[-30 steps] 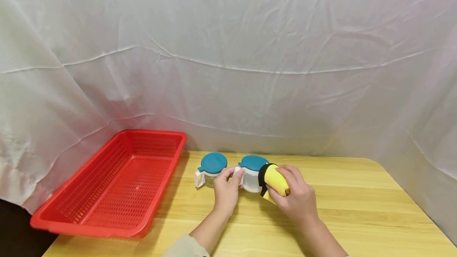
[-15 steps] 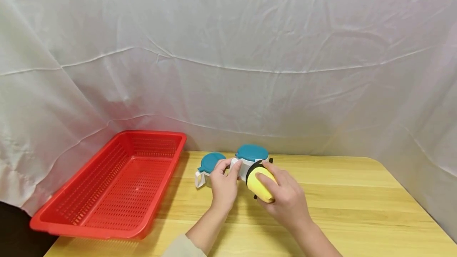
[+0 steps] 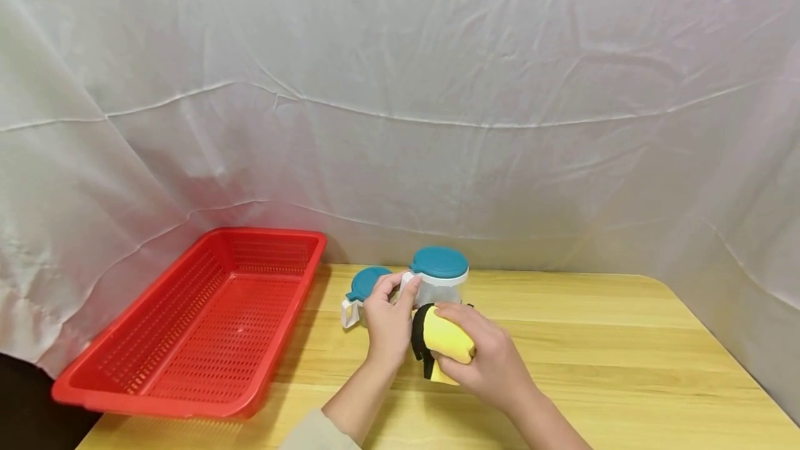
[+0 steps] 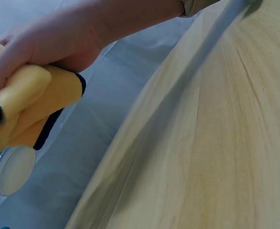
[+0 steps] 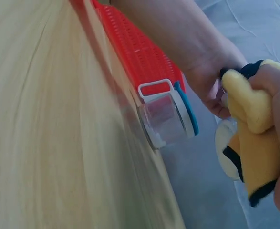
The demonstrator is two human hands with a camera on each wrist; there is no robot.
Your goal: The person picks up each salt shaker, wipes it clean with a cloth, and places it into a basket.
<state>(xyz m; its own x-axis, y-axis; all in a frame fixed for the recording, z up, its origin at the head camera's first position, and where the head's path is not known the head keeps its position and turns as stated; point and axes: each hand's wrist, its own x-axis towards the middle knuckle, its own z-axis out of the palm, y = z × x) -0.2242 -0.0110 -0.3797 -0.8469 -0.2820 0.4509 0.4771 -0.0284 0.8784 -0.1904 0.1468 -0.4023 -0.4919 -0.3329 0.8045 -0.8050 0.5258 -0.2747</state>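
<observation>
Cloth, head view: the bunched yellow fabric cloth with black edging (image 3: 446, 335) has dropped toward the person since half a second ago, uncovering more of the jar.
Right hand (image 3: 490, 353): curled round the cloth, just nearer the person than the jar.
Left hand (image 3: 389, 321): pinches the white handle of the clear round jar with a blue lid (image 3: 437, 290).
Held jar: ahead of both hands, lid up, handle toward the left hand, which is nearer.
Left wrist view: the jar's pale round base shows below the cloth; contact I can't tell.
Right wrist view: a second clear, blue-lidded jar (image 5: 162, 119) stands before the red perforated plastic basket (image 5: 140, 47).
</observation>
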